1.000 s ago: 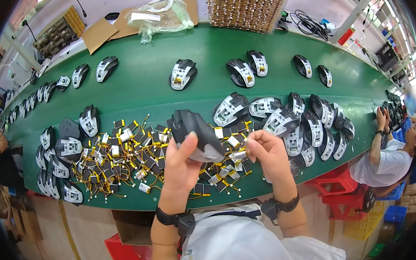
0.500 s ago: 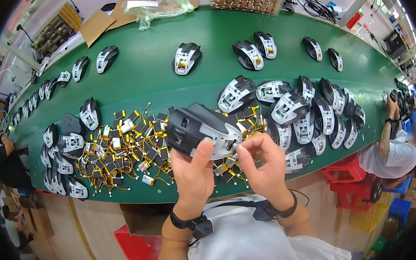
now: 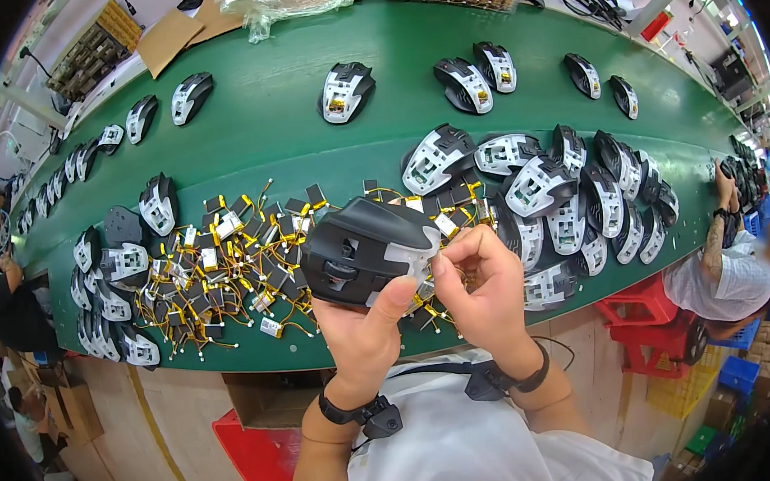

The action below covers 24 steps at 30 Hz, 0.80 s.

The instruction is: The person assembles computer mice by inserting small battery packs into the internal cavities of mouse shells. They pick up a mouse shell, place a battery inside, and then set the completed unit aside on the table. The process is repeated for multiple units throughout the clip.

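A black computer mouse (image 3: 358, 243) with a pale inner shell rests in my left hand (image 3: 356, 333), whose fingers wrap under it with the thumb along its near side. Its scroll wheel end points left. My right hand (image 3: 488, 291) is pinched at the mouse's right end, thumb and forefinger together at the white part; whatever sits between those fingertips is too small to make out. Below the mouse, on the green bench, lies a pile of small battery packs (image 3: 223, 253) with yellow tape and thin wires, spreading to the left and partly hidden by my hands.
Open-topped mice (image 3: 539, 188) crowd the bench on the right, and another cluster (image 3: 124, 261) stands at left. Several more mice (image 3: 346, 92) line the green conveyor belt (image 3: 258, 115) beyond. A plastic bag (image 3: 285, 4) lies at the back. Other people (image 3: 718, 278) work at both sides.
The mouse has rolled in my left hand, so more of its black top and scroll wheel shows and less of the white shell. My right hand stays pinched at its end.
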{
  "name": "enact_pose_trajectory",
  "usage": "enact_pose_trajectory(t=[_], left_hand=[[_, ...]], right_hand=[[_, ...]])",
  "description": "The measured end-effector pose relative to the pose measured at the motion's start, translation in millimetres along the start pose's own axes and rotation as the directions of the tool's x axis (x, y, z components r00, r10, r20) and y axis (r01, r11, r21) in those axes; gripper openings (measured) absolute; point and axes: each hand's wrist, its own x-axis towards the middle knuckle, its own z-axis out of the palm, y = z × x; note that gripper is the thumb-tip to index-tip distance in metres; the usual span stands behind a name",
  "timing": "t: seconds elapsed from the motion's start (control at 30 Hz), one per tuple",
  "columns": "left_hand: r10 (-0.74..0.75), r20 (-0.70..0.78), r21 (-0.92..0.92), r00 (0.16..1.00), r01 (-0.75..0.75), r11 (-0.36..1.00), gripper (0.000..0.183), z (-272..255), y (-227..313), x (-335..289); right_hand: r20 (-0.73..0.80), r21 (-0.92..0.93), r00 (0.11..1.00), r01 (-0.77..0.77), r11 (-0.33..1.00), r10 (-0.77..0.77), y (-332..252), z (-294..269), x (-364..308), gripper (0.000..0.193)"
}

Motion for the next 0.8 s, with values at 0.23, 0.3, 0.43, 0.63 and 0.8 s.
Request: enact_pose_trajectory(t=[0.23, 0.3, 0.43, 0.63, 0.8], left_hand=[[0.123, 0.016, 0.038, 0.992, -0.124, 0.992, 0.056, 5.0, -3.9, 0.5], [0.106, 0.026, 0.069, 0.994, -0.108, 0.992, 0.057, 3.9, -3.3, 0.5], [0.130, 0.039, 0.093, 0.991, -0.133, 0.987, 0.056, 0.3, -6.4, 2.5], [0.075, -0.009, 0.015, 0.997, -0.075, 0.997, 0.052, -5.0, -8.2, 5.4], [0.071, 0.002, 0.035, 0.997, -0.072, 0.997, 0.057, -7.2, -4.3, 5.9]], right_hand=[[-0.010, 0.011, 1.000, -0.025, 1.000, 0.025, 1.6, 1.3, -0.9, 0.015], [0.001, -0.041, 1.000, 0.001, 0.999, -0.001, 3.7, 0.1, -0.9, 0.015], [0.038, 0.067, 0.993, -0.111, 0.992, 0.108, 4.5, -3.7, 2.1, 0.014], [0.162, 0.170, 0.952, -0.287, 0.943, 0.260, -5.2, -9.5, 3.1, 0.019], [0.291, 0.112, 0.930, -0.264, 0.958, 0.222, 0.7, -14.2, 4.7, 0.022]])
